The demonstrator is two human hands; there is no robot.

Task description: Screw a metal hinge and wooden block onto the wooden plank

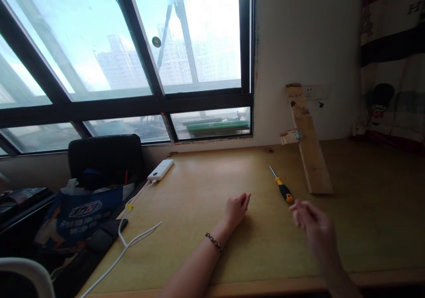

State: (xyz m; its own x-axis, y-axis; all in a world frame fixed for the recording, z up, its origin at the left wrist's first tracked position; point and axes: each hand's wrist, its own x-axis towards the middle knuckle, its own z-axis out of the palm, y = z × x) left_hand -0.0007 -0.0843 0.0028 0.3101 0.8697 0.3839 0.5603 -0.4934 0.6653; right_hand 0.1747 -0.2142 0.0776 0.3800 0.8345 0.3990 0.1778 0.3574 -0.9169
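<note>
My left hand [236, 210] rests on the wooden tabletop with its fingers curled in; the inside of the grip is hidden. A dark beaded bracelet [214, 241] circles that wrist. Slightly blurred, my right hand [312, 225] hovers near the front right, its fingers bent together and nothing visible in them. Just beyond its fingertips lies a screwdriver [283, 189] with a yellow and black handle, its shaft pointing away from me. A wooden board [312, 154] leans on the wall behind it. At the board's left edge, a metal hinge [298, 134] joins a small wood piece [288, 137].
A white power bank [160, 170] with a white cable [122, 236] lies along the table's left edge. Left of the table are a black chair [105, 154] and a blue bag [83, 211]. A wall socket [309, 92] sits behind the board, and a curtain [395, 67] hangs at right.
</note>
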